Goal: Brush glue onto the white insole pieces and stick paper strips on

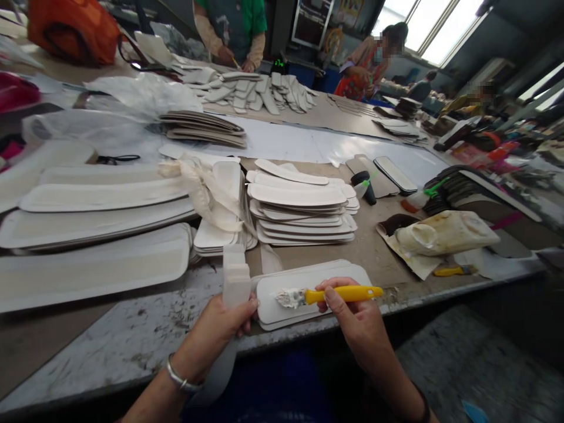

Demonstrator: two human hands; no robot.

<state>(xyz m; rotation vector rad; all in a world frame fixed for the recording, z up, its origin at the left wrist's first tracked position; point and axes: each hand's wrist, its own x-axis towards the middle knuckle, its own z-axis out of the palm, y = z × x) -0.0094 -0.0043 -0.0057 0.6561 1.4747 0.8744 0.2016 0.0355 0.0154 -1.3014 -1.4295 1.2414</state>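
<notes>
My right hand grips a paintbrush by its yellow handle. Its bristles, caked with white paste, lie over a white rounded panel on top of a few similar ones at the table's front edge. My left hand is closed on a white strip, whose stepped upper end stands above the thumb while a wider part hangs below the hand. The left thumb tip is at the panel's left end; whether it presses on it I cannot tell.
Stacked white panels stand behind, longer ones at left. A stained plastic container, a second yellow brush and a glue bottle lie right. An orange bag sits far left. People work across the table.
</notes>
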